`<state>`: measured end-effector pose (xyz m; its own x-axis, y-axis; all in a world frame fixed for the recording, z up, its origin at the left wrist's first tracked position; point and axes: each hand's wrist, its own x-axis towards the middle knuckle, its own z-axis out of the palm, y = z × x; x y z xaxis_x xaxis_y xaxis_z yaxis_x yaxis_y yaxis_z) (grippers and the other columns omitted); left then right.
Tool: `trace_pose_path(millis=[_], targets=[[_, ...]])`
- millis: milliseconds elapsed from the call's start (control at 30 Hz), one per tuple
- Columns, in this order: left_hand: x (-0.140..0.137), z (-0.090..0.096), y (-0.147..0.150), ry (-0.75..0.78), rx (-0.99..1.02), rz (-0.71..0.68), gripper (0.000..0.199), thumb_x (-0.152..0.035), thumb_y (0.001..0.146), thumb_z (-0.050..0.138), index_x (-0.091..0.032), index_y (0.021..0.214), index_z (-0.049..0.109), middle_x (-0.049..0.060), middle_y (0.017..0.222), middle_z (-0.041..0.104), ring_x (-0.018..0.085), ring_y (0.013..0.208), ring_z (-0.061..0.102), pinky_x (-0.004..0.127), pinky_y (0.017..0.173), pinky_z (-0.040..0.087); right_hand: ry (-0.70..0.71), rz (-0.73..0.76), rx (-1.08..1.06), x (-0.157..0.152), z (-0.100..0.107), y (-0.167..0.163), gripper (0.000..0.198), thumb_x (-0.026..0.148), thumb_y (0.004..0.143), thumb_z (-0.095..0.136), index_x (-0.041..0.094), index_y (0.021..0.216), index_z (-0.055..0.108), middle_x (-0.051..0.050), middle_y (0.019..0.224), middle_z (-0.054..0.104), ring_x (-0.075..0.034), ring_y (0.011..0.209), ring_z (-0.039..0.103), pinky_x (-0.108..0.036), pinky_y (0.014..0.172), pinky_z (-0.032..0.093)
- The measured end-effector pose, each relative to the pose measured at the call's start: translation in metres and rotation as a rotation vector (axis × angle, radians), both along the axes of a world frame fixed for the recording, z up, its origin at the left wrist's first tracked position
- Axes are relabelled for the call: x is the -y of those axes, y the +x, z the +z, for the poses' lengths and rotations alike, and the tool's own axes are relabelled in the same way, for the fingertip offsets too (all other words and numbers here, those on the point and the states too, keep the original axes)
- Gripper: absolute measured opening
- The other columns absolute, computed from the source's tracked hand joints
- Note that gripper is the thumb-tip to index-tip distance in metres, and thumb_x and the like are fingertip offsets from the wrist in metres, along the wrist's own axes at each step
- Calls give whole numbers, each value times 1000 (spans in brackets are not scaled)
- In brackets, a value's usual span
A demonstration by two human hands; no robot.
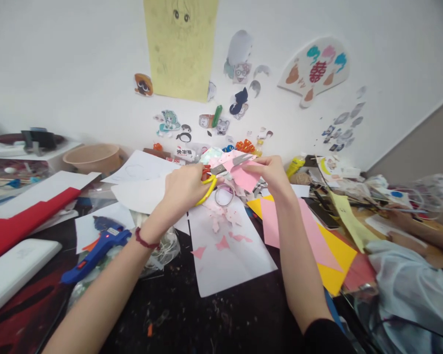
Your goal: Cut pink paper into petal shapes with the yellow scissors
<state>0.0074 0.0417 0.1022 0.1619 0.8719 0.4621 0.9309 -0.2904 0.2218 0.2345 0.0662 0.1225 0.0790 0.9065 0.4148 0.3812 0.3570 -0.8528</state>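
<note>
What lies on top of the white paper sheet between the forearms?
Irregular pink paper scraps, with a round grey ring near the far end. Where they cover the white sheet, it's hidden.

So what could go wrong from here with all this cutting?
The scissors in the left hand point toward the right hand holding the pink paper, so a slip might nick a finger. The glue gun seems to show a small red light; if it's hot, the nearby left forearm could brush it. Loose pink scraps might scatter if bumped.
</note>
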Motion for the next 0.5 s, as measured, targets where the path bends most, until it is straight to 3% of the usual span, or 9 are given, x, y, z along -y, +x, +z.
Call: trace_pose_path(millis=[133,267,367,433,500], targets=[[3,-6,7,292,-130,89,52,-63,95,41,-15,102,60,18,106,68,35,93,65,38,60,38,40,-110,34,-1,2,14,20,30,61,74,16,52,62,4,47,41,-10,54,38,-27,50,25],[3,-5,5,383,-148,85,51,-61,94,45,-13,104,57,23,110,63,41,105,58,47,76,43,75,-149,59,8,8,23,26,25,62,74,18,46,54,5,45,36,-9,53,33,-28,49,23],[2,1,1,227,233,-29,47,-63,85,60,-18,97,53,19,107,62,39,108,55,46,81,43,60,-72,62,21,15,22,24,27,67,74,18,49,60,3,47,44,-10,52,38,-29,50,28],[2,4,1,-6,583,-182,47,-64,80,68,-21,86,48,10,90,61,31,93,59,40,73,44,38,61,64,30,20,17,20,28,69,76,17,55,66,2,51,50,-10,53,42,-29,50,30],[5,7,5,-154,738,-313,46,-62,82,66,-22,79,43,3,74,55,21,75,57,33,64,43,44,157,74,39,25,11,21,29,66,81,17,55,68,3,51,50,-9,53,40,-28,50,28]])
